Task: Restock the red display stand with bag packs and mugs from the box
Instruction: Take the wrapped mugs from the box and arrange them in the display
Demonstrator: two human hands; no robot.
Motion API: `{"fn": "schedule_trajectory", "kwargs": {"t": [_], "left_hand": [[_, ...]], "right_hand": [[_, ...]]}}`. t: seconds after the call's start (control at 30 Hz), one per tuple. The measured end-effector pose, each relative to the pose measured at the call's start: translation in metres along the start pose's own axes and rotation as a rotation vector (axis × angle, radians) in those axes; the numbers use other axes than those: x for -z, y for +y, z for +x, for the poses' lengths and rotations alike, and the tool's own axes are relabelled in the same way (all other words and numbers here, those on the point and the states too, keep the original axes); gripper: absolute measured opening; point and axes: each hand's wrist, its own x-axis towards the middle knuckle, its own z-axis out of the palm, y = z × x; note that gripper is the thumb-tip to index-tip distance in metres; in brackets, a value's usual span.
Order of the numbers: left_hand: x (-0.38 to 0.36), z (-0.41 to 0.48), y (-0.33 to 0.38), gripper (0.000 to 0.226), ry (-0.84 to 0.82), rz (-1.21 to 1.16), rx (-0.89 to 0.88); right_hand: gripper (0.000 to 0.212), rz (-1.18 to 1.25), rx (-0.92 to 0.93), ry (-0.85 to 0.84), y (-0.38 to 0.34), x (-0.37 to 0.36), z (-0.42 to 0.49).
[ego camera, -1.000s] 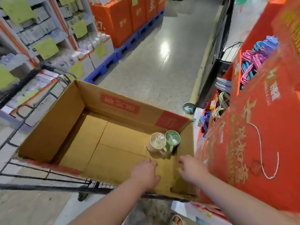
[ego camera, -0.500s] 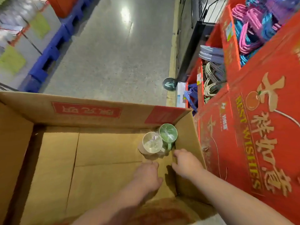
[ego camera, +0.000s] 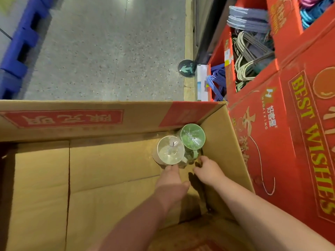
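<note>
Box (ego camera: pixel 108 187) bottom: left hand (ego camera: pixel 171 178) extended to beige mug (ego camera: pixel 170 151), right hand (ego camera: pixel 208 169) to green mug (ego camera: pixel 193 136) (grips unclear).

The box (ego camera: pixel 112 178) is made of matt brown cardboard, creased along its flaps. The cream mug (ego camera: pixel 170 151) and green mug (ego camera: pixel 193 136), 2 in all, are wrapped in clear, glossy, crinkled plastic film. The red display stand (ego camera: pixel 268 142) is printed card.

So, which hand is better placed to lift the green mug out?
The right hand: its fingers are at the handle of the green mug. The left hand is at the cream mug beside it.
</note>
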Motion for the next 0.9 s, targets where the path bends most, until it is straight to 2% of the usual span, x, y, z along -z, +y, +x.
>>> {"fn": "schedule_trajectory", "kwargs": {"t": [0.2, 0.43, 0.57, 0.67, 0.77, 0.9], "left_hand": [[0.009, -0.004, -0.019, 0.056, 0.235, -0.117, 0.086], [0.012, 0.010, -0.015, 0.075, 0.384, -0.306, 0.196], [0.010, 0.018, -0.013, 0.060, 0.439, -0.420, 0.222], [0.009, 0.020, -0.015, 0.040, 0.456, -0.447, 0.205], [0.008, 0.018, -0.020, 0.022, 0.477, -0.418, 0.176], [0.011, 0.010, -0.028, 0.018, 0.514, -0.398, 0.180]], "right_hand": [[0.043, 0.167, -0.017, 0.055, -0.003, -0.008, 0.005], [0.039, 0.247, -0.106, 0.158, 0.001, -0.020, 0.022], [0.039, 0.263, -0.102, 0.208, 0.002, -0.025, 0.027], [0.025, 0.268, -0.065, 0.250, 0.003, -0.024, 0.025], [0.021, 0.259, -0.041, 0.283, 0.004, -0.022, 0.018], [0.018, 0.292, -0.026, 0.298, 0.006, -0.019, -0.001]]}}
